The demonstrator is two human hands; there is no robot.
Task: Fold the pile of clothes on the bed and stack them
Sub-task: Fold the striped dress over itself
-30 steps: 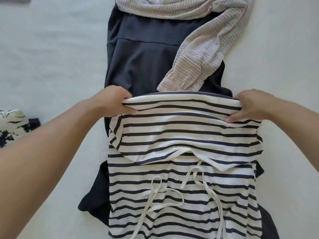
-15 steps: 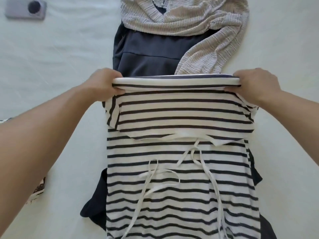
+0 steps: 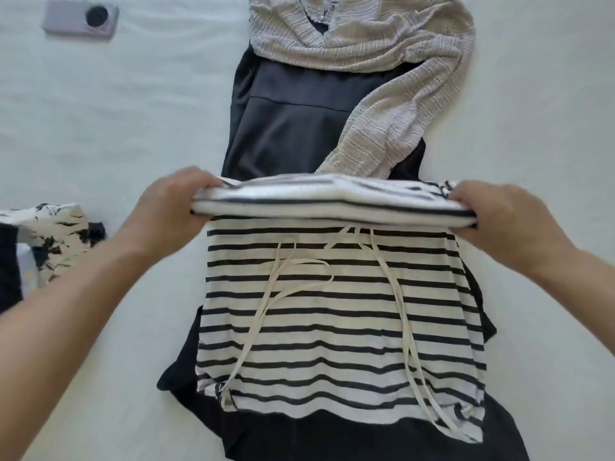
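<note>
Honestly, with our left hand (image 3: pixel 169 207) and right hand (image 3: pixel 499 221) each gripping an end of the striped top (image 3: pixel 332 314) folded edge, mid-bed over the dark dress (image 3: pixel 299 128), we'd keep both corners level and lay it down evenly.

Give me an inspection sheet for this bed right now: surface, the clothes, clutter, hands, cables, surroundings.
Surface: pale bed sheet, lightly wrinkled.
Job's things: striped top lies flat on the dark dress, its far edge doubled over and lifted; white ties trail down its front. Beige knit garment lies unfolded across the dress's far end. Black-and-white printed garment sits at the left edge.
Clutter: phone, camera side up, far left on the sheet.
Grippers: left hand and right hand each grip one end of the striped fold.
Cables: nothing seen.
Surroundings: nothing seen beyond the bed.
</note>
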